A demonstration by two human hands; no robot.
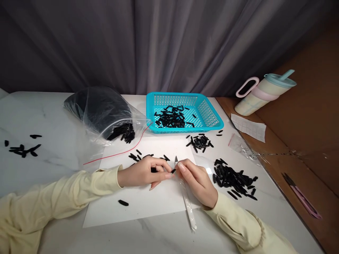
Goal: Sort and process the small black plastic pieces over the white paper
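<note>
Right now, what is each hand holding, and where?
Left hand pinches a small black piece by one end; right hand grips a white-handled knife near its blade.

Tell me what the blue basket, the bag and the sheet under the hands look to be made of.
Blue basket: moulded plastic, likely rigid, with slotted walls. Bag: thin clear plastic film, glossy and creased, with a red zip strip. Sheet: matte white, flat, probably paper.

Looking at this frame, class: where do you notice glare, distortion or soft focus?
Head view: soft, even light; faint glare on the clear plastic bag and the white marble table; the table edges bow as in a wide lens; the small black piece between left hand and right hand is too small to resolve; the white-handled knife looks slightly soft.
</note>
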